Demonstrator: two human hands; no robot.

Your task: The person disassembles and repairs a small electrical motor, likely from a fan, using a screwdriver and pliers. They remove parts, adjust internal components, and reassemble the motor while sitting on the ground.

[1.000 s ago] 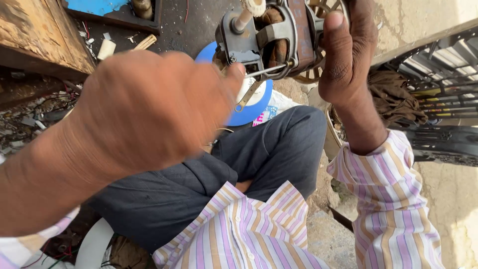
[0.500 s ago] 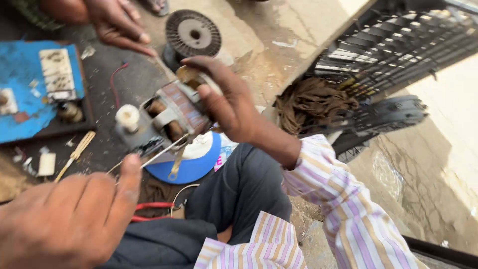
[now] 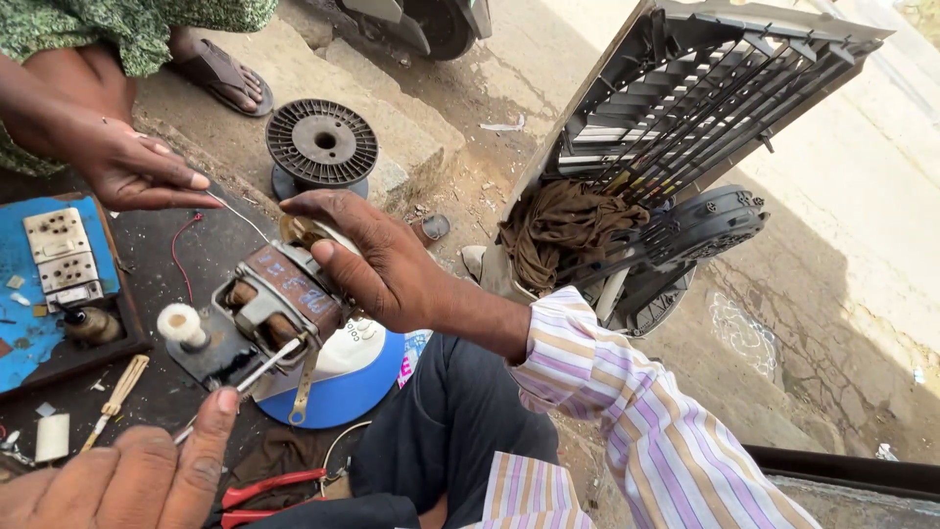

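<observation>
The right hand (image 3: pixel 377 264) has its fingers (image 3: pixel 338 257) closed around the top of a small electric motor (image 3: pixel 279 304), holding it tilted above a blue and white round lid (image 3: pixel 352 377). The motor's white spindle (image 3: pixel 181 325) juts out to the left of those fingers, just short of the edge of a blue switch board (image 3: pixel 44 294). The left hand (image 3: pixel 127 480) sits low at the frame's bottom edge, its fingers (image 3: pixel 211 431) pinching a thin metal rod (image 3: pixel 245 382) that runs up to the motor's underside. Another person's hand (image 3: pixel 137 171) comes in above and to the left of the right fingers, holding a fine wire (image 3: pixel 240 217) that leads toward the motor. A black empty spool (image 3: pixel 321 144) stands just beyond the right fingers; a dark fan grille (image 3: pixel 685 108) leans well to their right, with bare ground between. Red-handled pliers (image 3: pixel 259 490) lie just right of the left fingers.
</observation>
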